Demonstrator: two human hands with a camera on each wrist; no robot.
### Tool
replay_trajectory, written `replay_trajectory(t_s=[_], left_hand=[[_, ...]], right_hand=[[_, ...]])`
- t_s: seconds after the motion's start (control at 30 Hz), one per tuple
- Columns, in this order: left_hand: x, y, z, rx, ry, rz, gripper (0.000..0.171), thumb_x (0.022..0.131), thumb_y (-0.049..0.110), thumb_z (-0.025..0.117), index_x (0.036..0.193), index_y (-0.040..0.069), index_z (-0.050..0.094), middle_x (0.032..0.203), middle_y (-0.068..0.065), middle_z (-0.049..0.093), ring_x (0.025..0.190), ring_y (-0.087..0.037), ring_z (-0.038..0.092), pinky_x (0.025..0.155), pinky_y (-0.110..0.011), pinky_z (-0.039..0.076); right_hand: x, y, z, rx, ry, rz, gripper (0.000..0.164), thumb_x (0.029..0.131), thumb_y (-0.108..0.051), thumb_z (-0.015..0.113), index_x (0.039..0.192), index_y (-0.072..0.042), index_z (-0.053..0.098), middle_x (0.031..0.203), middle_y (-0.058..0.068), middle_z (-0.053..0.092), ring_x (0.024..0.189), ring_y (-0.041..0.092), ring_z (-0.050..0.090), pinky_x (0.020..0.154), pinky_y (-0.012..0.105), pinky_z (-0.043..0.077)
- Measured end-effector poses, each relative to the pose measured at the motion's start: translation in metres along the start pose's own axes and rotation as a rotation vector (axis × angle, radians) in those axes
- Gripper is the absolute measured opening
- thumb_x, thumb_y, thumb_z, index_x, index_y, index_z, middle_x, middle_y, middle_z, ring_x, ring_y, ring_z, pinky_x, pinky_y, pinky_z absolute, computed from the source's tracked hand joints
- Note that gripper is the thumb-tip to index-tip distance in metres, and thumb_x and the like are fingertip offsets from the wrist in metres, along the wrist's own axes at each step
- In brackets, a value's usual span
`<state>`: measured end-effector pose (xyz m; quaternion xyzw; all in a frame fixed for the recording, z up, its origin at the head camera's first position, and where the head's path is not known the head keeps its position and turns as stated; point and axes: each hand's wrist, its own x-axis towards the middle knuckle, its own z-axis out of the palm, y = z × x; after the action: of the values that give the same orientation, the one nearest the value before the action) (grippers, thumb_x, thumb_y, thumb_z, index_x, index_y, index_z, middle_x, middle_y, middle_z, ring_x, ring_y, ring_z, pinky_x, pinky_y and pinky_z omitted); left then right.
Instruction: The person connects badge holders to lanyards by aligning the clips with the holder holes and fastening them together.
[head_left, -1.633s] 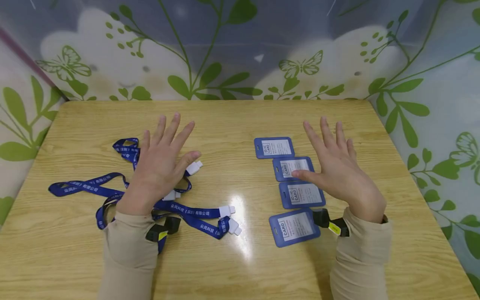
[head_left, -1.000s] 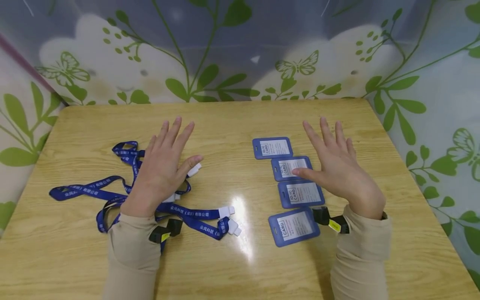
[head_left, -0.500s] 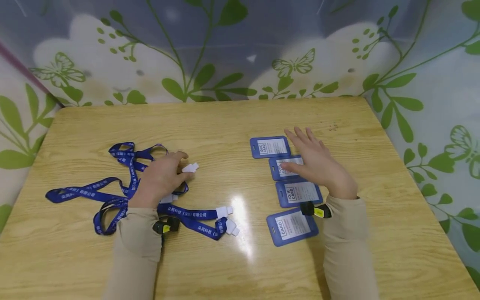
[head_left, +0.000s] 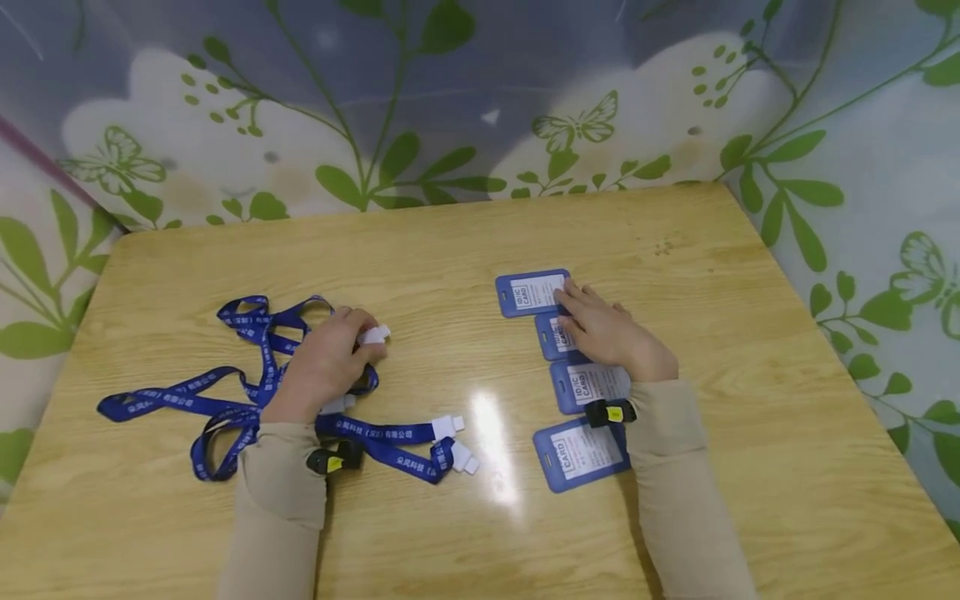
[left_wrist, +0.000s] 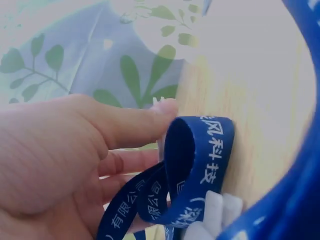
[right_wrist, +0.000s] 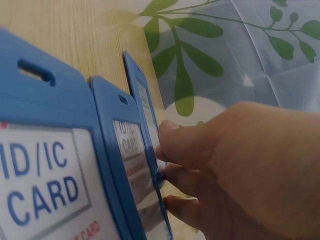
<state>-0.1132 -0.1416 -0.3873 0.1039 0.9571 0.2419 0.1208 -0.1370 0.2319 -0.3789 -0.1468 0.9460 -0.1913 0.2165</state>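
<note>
On the left of the head view, my left hand [head_left: 322, 358] pinches the white plastic clip [head_left: 373, 335] of a blue printed lanyard between thumb and fingers. In the left wrist view the lanyard's strap [left_wrist: 212, 160] loops beside the thumb. My right hand [head_left: 611, 333] is over the column of blue ID card holders, its fingers at the right end of the farthest card holder [head_left: 523, 294]. It partly covers the second card holder [head_left: 547, 337]. In the right wrist view the thumb and fingers of the right hand [right_wrist: 215, 165] are beside the card holders' edges.
More blue lanyards [head_left: 180, 398] lie tangled around the left forearm, two white clips [head_left: 448, 428] pointing right. Nearer on the right are a third card holder [head_left: 585, 386] and a fourth [head_left: 577, 457]. A patterned wall [head_left: 450, 125] rises behind the wooden table [head_left: 420, 542].
Both hands have come down from being spread above the table. The left has closed its fingers on the white clip; the right has moved left and lower onto the far card holders.
</note>
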Motion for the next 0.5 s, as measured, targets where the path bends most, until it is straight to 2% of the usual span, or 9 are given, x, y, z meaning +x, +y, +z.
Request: replay_trajectory(t_s=[0.17, 0.3, 0.4, 0.5], left_hand=[[-0.001, 0.004, -0.001, -0.029, 0.024, -0.027, 0.037, 0.101, 0.017, 0.063, 0.133, -0.001, 0.057, 0.127, -0.021, 0.059, 0.109, -0.036, 0.061, 0.092, -0.050, 0.052], [0.002, 0.015, 0.003, -0.019, 0.047, -0.047, 0.041, 0.099, 0.016, 0.066, 0.137, 0.002, 0.056, 0.127, -0.019, 0.062, 0.105, -0.032, 0.063, 0.087, -0.047, 0.054], [0.009, 0.025, 0.006, 0.013, 0.092, 0.003, 0.043, 0.097, 0.015, 0.069, 0.137, 0.004, 0.057, 0.121, -0.018, 0.068, 0.096, -0.030, 0.066, 0.079, -0.044, 0.055], [0.020, 0.037, 0.001, 0.074, 0.109, 0.071, 0.038, 0.095, 0.012, 0.070, 0.131, 0.004, 0.062, 0.117, -0.018, 0.070, 0.095, -0.032, 0.069, 0.079, -0.045, 0.056]], right_hand=[[0.000, 0.007, 0.000, 0.053, -0.014, -0.023, 0.057, 0.111, -0.026, 0.034, 0.161, -0.004, 0.017, 0.168, 0.019, 0.002, 0.154, 0.045, 0.000, 0.117, 0.074, 0.001], [-0.001, 0.015, 0.000, 0.104, -0.027, -0.037, 0.058, 0.110, -0.027, 0.035, 0.161, -0.005, 0.016, 0.169, 0.018, 0.000, 0.154, 0.043, -0.004, 0.119, 0.071, -0.005], [-0.001, 0.021, 0.001, 0.132, -0.035, -0.044, 0.060, 0.110, -0.028, 0.037, 0.162, -0.007, 0.016, 0.169, 0.015, -0.001, 0.155, 0.040, -0.006, 0.120, 0.068, -0.008], [-0.001, 0.025, 0.000, 0.145, -0.042, -0.048, 0.062, 0.109, -0.029, 0.040, 0.162, -0.009, 0.015, 0.169, 0.013, -0.002, 0.156, 0.037, -0.007, 0.121, 0.065, -0.010]])
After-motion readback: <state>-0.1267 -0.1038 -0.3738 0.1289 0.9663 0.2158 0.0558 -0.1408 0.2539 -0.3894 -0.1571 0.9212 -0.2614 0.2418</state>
